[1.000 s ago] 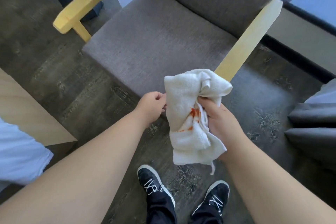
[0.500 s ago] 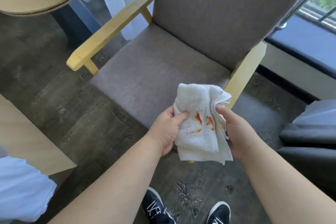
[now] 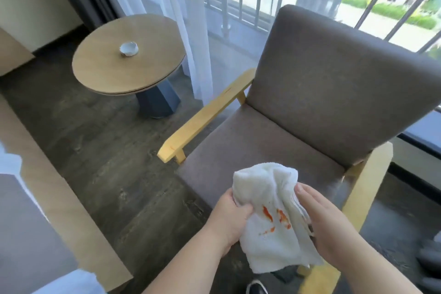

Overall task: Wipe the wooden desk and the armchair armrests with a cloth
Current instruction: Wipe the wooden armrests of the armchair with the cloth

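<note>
Both hands hold a white cloth (image 3: 269, 222) with orange-red stains in front of a grey armchair (image 3: 334, 93). My left hand (image 3: 231, 219) grips the cloth's left edge. My right hand (image 3: 334, 227) holds its right side, fingers pressed into the folds. The chair's left wooden armrest (image 3: 202, 117) is bare and apart from the cloth. The right wooden armrest (image 3: 367, 188) runs down just behind my right hand. A wooden desk edge (image 3: 59, 198) runs along the lower left.
A round wooden side table (image 3: 107, 71) on a blue base carries a small white dish (image 3: 128, 49) at the back left. Sheer curtains (image 3: 186, 31) and a railed window stand behind the chair. Dark wood floor (image 3: 114, 150) lies between desk and chair.
The view has tilted upward, bringing the side table, curtains and window in. Both hands have kept hold of the cloth and turned its stained face toward me.
</note>
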`<state>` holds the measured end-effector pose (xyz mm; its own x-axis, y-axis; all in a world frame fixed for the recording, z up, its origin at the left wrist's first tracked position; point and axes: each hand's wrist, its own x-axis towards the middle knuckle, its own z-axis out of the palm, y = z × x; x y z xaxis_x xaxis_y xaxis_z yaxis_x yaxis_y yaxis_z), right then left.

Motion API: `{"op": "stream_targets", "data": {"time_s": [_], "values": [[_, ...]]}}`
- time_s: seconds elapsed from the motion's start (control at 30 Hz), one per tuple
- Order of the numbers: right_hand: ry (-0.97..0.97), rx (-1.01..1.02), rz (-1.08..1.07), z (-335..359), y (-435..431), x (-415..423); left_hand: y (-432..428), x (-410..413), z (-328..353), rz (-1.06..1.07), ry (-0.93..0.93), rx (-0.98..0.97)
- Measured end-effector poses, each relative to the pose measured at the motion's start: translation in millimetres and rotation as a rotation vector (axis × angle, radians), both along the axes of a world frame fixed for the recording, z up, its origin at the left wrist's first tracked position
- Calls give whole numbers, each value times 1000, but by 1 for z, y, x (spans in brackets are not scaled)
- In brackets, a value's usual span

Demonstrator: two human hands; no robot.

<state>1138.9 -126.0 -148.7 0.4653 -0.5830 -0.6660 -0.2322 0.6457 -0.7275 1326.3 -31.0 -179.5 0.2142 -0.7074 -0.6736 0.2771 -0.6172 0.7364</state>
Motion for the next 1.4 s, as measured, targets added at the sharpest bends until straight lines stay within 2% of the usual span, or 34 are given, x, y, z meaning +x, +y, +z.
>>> {"op": "stream_targets", "data": {"time_s": [0.13,0.2,0.3,0.37,0.4,0.47,0.53,0.7,0.8,0.87,0.93,1.0,1.1,1.2,1.3,1.4], "values": [[41,-151,67,7,-8,51,-15,41,6,11,-121,78],[80,-284,161,7,-14,76,-28,60,6,25,-185,98],[131,-479,364,-2,-30,113,-60,89,6,72,-160,95],[161,-574,484,-12,-48,136,-87,105,10,110,-5,72],[172,-594,506,-15,-61,148,-102,112,11,157,161,36],[173,-594,485,-16,-89,167,-129,125,11,246,473,-57],[207,-581,395,-16,-117,183,-152,139,4,268,633,-119],[423,-585,278,-36,-179,211,-197,169,-18,189,837,-227],[469,-555,288,-53,-204,225,-216,184,-32,109,906,-308],[480,-573,288,-65,-220,232,-229,193,-41,140,900,-294],[500,-597,271,-76,-237,239,-237,199,-47,230,749,-209],[524,-646,248,-88,-257,248,-236,207,-54,288,331,-119],[582,-836,236,-103,-291,270,-218,227,-63,306,-307,-123],[682,-1079,261,-117,-330,299,-187,258,-78,233,-725,-39],[831,-1222,370,-134,-363,323,-154,288,-101,323,-826,75],[954,-1293,447,-149,-380,333,-126,308,-133,409,-745,199]]}}
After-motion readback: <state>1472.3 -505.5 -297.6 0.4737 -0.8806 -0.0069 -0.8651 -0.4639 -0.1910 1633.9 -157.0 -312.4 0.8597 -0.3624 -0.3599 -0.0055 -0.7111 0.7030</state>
